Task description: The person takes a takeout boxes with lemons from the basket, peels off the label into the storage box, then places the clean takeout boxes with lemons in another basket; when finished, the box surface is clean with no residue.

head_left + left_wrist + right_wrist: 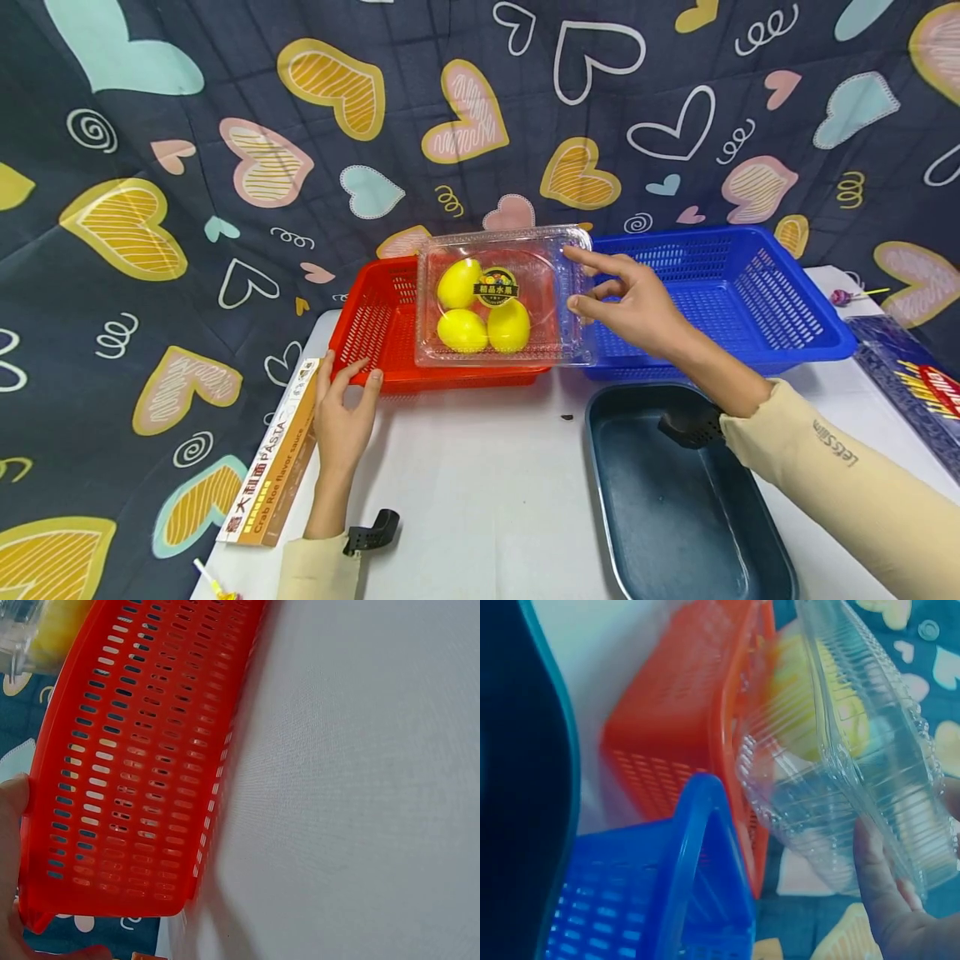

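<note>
My right hand (633,300) pinches the right side of a clear plastic fruit box (558,325), thumb and fingers on either side. Three yellow lemons (462,331) lie inside it, and its lid carries a black and gold label (496,287). The box is tilted up over the red basket (375,333), hiding much of that basket, and overlaps the edge of the blue basket (720,308). At the red basket's near left corner, my left hand (347,425) holds the rim; in the left wrist view its thumb (13,796) touches the rim.
A dark blue-green tray (667,500) sits in front of the blue basket. Left of my left hand lies a pasta box (273,458). Lollipops (843,297) lie near both sides, and a dark blue packet (911,375) is at the right. A heart-patterned cloth (315,167) hangs behind.
</note>
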The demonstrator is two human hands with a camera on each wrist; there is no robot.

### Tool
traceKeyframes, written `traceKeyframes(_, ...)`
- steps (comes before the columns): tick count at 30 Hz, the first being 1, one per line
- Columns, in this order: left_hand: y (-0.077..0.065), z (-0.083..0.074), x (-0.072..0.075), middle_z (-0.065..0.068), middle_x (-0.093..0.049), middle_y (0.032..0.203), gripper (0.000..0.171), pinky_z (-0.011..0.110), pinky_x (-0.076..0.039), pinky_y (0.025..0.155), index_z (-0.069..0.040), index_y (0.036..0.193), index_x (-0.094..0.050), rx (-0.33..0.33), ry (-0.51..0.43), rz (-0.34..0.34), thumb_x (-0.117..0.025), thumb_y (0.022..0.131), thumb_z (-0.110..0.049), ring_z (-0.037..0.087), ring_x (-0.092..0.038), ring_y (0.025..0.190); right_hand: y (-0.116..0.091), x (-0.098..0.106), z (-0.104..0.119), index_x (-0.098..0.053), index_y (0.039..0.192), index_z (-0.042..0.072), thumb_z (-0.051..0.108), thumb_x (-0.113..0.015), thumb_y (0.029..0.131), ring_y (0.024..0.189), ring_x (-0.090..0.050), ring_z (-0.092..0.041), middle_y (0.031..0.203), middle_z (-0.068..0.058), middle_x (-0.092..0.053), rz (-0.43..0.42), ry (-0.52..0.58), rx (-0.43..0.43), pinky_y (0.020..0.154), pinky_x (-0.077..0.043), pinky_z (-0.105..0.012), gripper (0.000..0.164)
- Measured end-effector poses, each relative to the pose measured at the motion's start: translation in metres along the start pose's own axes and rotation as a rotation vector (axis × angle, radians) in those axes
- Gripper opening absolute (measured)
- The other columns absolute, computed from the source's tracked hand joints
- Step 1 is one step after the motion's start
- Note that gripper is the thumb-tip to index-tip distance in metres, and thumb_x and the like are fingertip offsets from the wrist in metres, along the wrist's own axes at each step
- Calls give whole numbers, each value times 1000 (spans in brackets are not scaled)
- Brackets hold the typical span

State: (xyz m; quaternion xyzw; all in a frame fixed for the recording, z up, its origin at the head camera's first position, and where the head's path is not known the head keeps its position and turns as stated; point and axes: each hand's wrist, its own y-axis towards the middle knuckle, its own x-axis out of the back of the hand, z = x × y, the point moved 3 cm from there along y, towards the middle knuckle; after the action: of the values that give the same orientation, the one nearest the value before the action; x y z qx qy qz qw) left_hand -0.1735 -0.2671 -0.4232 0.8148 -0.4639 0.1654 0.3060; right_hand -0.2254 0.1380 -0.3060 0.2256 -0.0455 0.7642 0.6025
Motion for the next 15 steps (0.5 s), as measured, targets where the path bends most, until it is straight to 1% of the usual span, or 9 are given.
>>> traceKeyframes(3,0,0,0,5,-32,167,40,69,-23,120,-15,129,-70,0,1,0,-70,95,-36,33,-27,155,-8,1,2,-49,152,33,17,-72,96,93,-76,-23,139,-12,-51,8,-14,11,75,-60,-26,62)
traceKeyframes(5,0,0,0,5,-32,167,41,69,-23,120,-15,129,-70,-2,1,-1,-70,95,-37,34,-27,155,-15,2,3,-48,152,33,18,-71,96,93,-76,-20,139,-13,-52,11,-23,17,74,-60,-26,62)
traceKeyframes(9,0,1,0,5,-32,167,41,69,-23,119,-15,129,-70,-5,1,2,-70,95,-37,34,-28,155,-27,3,5,-49,152,32,17,-72,96,91,-75,-12,136,-13,-52,-3,-28,12,65,-60,-29,63)
traceKeyframes(12,0,0,0,5,-32,167,41,69,-23,120,-15,129,-70,-6,-2,2,-70,95,-37,34,-28,155,-36,3,7,-48,152,32,17,-72,96,91,-73,-8,135,-13,-51,-9,-36,6,70,-60,-25,64)
traceKeyframes(15,0,1,0,5,-32,167,40,69,-23,120,-15,129,-70,-4,-4,-1,-70,95,-37,34,-28,155,-45,3,10,-48,153,32,17,-72,96,92,-72,-8,136,-12,-52,-6,-43,8,78,-59,-21,64)
